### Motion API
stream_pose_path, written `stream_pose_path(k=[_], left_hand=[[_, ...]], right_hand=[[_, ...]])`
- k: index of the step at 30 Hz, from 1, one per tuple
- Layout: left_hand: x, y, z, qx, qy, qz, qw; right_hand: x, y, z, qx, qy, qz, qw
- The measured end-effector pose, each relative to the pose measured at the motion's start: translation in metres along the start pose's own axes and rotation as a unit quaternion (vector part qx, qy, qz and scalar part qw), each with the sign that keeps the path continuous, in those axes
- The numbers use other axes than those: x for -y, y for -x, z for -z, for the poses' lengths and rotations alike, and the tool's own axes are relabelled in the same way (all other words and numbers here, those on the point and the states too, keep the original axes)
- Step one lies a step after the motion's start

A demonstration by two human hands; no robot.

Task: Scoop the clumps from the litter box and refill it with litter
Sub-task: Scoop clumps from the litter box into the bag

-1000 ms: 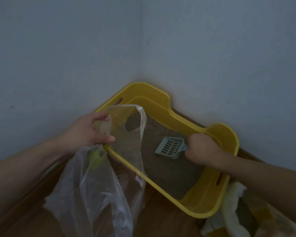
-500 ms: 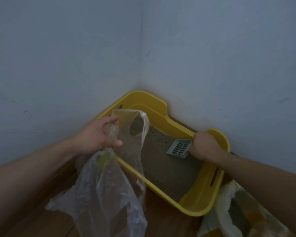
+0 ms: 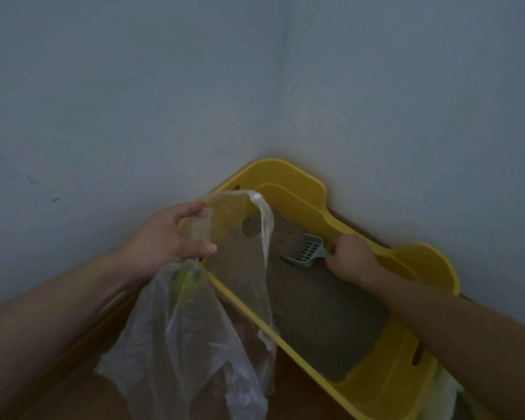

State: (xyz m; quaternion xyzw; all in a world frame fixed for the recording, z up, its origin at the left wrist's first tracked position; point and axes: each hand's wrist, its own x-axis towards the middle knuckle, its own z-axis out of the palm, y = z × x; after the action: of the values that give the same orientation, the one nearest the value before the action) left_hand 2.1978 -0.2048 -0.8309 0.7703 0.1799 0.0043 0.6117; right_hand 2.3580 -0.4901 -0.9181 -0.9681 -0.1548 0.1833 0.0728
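Note:
A yellow litter box [image 3: 406, 368] sits in the corner of two walls, its floor covered with grey-brown litter [image 3: 319, 310]. My right hand [image 3: 350, 259] grips the handle of a pale blue slotted scoop [image 3: 306, 251], whose head digs into the litter near the far wall of the box. My left hand [image 3: 167, 237] pinches the rim of a clear plastic bag [image 3: 194, 334], holding its mouth open over the box's near-left rim. The bag hangs down to the wooden floor, with something yellow-green showing inside.
Grey walls meet right behind the box. A second bag, whitish [image 3: 446, 392], lies on the floor by the box's right end. Brown wooden floor [image 3: 82, 389] shows at lower left.
The scoop has moved towards the box's far wall and tipped down into the litter. My left hand with the bag stays at the box's left rim; the view shifted slightly.

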Motion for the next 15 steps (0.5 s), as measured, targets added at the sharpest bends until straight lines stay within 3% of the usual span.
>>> stream_pose_path(k=[15], left_hand=[[-0.005, 0.011, 0.011, -0.016, 0.004, 0.013, 1.0]], right_hand=[[0.055, -0.043, -0.029, -0.043, -0.124, 0.025, 0.991]])
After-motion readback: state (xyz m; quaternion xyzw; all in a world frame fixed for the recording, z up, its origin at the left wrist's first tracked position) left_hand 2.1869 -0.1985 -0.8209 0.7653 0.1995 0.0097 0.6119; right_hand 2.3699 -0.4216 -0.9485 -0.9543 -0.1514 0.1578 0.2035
